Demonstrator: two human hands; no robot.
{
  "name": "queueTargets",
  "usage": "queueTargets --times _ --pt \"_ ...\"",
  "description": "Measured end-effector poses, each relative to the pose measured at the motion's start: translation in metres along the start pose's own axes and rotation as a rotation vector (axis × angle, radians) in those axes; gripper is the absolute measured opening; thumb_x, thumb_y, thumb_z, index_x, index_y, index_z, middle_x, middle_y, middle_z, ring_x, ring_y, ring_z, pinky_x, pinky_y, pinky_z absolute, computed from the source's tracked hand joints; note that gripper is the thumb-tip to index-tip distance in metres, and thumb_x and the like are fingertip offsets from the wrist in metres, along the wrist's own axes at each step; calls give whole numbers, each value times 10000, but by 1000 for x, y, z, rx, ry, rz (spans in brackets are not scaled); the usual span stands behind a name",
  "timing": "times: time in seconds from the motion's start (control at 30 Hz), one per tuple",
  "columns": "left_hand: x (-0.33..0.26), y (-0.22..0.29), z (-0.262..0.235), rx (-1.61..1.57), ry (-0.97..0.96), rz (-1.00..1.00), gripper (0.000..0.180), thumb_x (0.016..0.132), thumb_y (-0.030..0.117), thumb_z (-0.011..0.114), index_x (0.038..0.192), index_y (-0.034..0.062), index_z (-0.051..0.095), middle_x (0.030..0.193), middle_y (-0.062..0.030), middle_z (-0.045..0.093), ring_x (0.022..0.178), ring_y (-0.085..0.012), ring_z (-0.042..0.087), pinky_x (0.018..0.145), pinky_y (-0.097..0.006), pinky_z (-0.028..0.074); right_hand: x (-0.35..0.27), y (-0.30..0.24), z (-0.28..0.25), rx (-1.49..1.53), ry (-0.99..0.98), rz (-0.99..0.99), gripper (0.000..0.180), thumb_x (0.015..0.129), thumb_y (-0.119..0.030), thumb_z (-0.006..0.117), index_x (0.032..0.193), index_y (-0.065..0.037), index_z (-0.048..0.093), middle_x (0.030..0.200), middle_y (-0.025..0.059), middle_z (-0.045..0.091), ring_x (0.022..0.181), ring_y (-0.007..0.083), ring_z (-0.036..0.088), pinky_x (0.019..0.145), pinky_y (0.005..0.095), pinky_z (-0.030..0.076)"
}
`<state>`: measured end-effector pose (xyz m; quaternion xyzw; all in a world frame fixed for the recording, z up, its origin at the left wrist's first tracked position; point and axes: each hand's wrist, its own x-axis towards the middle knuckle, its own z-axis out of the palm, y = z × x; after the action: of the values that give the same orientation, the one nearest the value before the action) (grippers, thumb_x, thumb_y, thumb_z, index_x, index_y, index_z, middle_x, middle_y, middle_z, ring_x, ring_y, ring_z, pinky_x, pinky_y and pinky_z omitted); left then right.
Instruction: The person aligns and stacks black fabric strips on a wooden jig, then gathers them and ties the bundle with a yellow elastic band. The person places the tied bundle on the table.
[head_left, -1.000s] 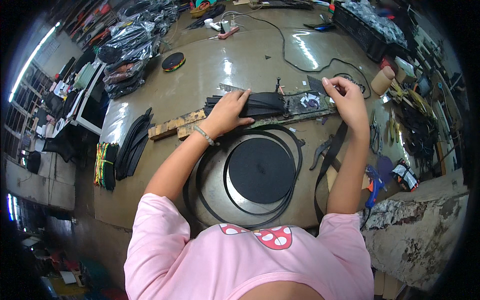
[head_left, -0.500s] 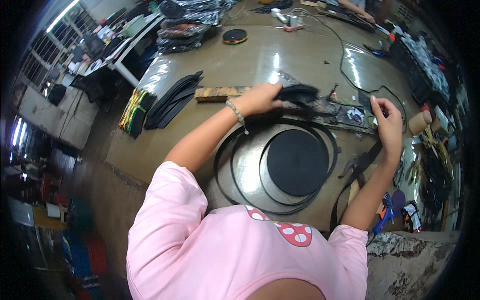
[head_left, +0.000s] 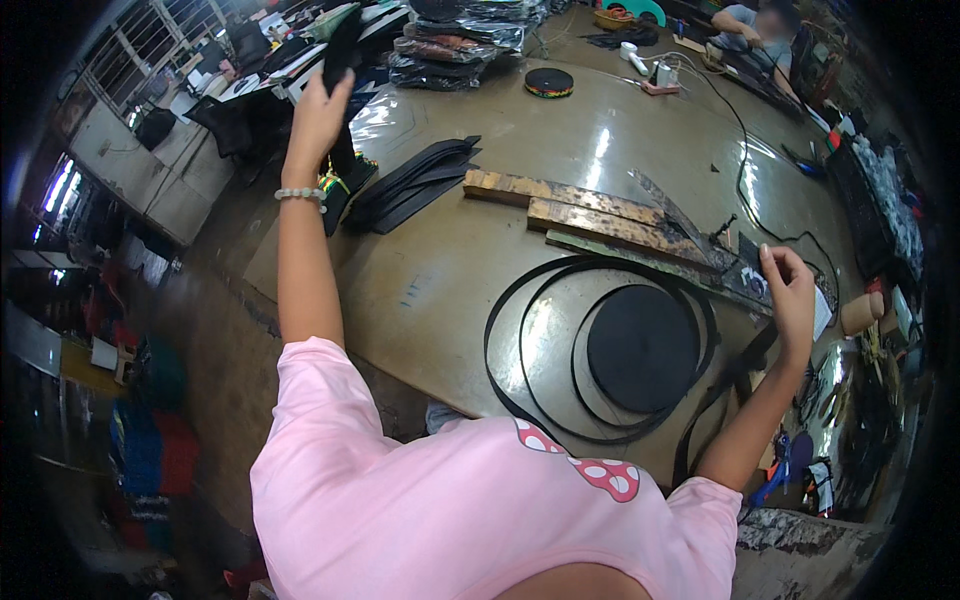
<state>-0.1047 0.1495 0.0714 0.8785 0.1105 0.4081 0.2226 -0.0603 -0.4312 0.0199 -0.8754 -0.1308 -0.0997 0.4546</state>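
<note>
My left hand [head_left: 318, 118], raised over the table's far left, is closed around black strap pieces [head_left: 343, 52]; a dark length also hangs below the hand. Under that wrist, a bundle of straps with yellow, green and red edges [head_left: 352, 180] is partly covered. Beside it lies a stack of cut black straps [head_left: 415, 185]. My right hand [head_left: 790, 295] is at the right end of a wooden jig [head_left: 600, 222] with metal parts, fingers curled in; what they hold is hidden. Below the jig lies a coiled roll of black webbing [head_left: 643, 348], its outer loops loose. A black strap [head_left: 715, 400] runs beneath my right forearm.
Plastic-wrapped packs [head_left: 455, 50] and a small webbing roll [head_left: 549, 82] occupy the far side. A cable [head_left: 742, 150] crosses the right. A brown cone spool [head_left: 861, 313] and a blue glue gun [head_left: 771, 484] are at the right edge. Another person [head_left: 752, 40] sits at far right.
My left hand has moved from the jig to the far left, carrying the black straps. My right hand stays by the jig's right end. The view has shifted, bringing the other person further into sight.
</note>
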Motion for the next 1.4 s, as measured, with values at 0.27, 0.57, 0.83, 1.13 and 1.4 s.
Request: queueTargets --times 0.27,0.57,0.83,1.13,1.4 --pt "-103 -63 118 636 -427 225 788 738 584 565 1236 0 391 1087 -168 521 1002 -312 521 806 -446 442 -1 -9 19 -27 -60 2 262 856 -226 588 822 33 594 672 -4 534 651 65 457 608 226 378" --pt "-97 24 120 451 -256 357 818 737 539 605 1333 58 318 1286 -177 420 1186 -307 406 984 -530 272 -5 -14 25 225 -137 -43 257 859 -250 596 862 7 607 696 -43 519 632 37 434 564 197 351" --pt "-144 209 167 -962 -1173 -81 271 839 223 625 1001 6 624 813 -43 630 682 -74 575 592 -197 474 -8 -14 88 380 -272 89 199 905 -259 527 877 -62 531 626 -75 420 534 13 373 468 181 292" --pt "-116 190 244 -980 -909 -302 246 823 225 646 916 0 617 751 -10 599 643 -54 531 532 -186 404 4 -2 61 278 -222 210 291 831 -295 624 857 -7 595 615 -47 501 561 31 405 504 210 318" --pt "-90 160 332 -880 -882 -357 294 780 212 690 912 -47 650 705 -13 592 576 -69 475 514 -208 385 22 22 14 315 -105 316 238 836 -265 621 809 -30 605 561 -90 433 471 6 308 432 187 215"
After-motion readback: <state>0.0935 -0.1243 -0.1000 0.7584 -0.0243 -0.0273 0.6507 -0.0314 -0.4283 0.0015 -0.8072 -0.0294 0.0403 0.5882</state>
